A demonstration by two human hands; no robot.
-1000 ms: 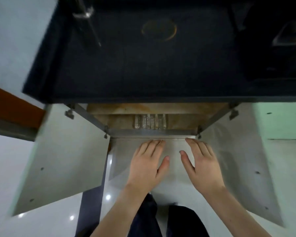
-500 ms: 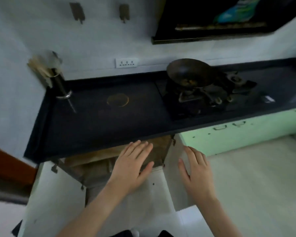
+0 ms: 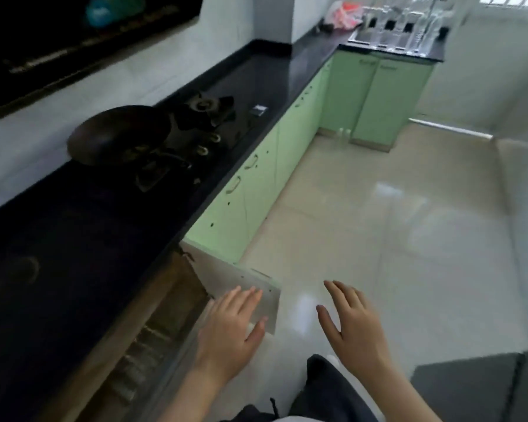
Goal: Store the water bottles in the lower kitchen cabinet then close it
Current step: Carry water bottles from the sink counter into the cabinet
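The lower cabinet [image 3: 165, 303] under the dark counter stands open at the lower left. Several clear water bottles [image 3: 137, 357] stand in a row inside it, blurred. Its right door [image 3: 241, 284] swings out over the floor, pale inner side up. My left hand [image 3: 229, 327] hovers with fingers spread over that door's near edge; whether it touches the door I cannot tell. My right hand [image 3: 351, 324] is also spread and holds nothing, above the tiled floor to the right of the door.
A black counter [image 3: 272, 74] carries a gas stove [image 3: 201, 123] with a dark pan [image 3: 119, 135]. Green cabinet fronts [image 3: 256, 184] run to a corner with a sink [image 3: 387, 35]. Two small pale objects [image 3: 343, 132] stand on the floor there. A grey mat [image 3: 476, 388] lies lower right.
The view has swung from straight down at the cabinet up and to the right along the kitchen. Both hands stay spread and empty, now beside the open right door.
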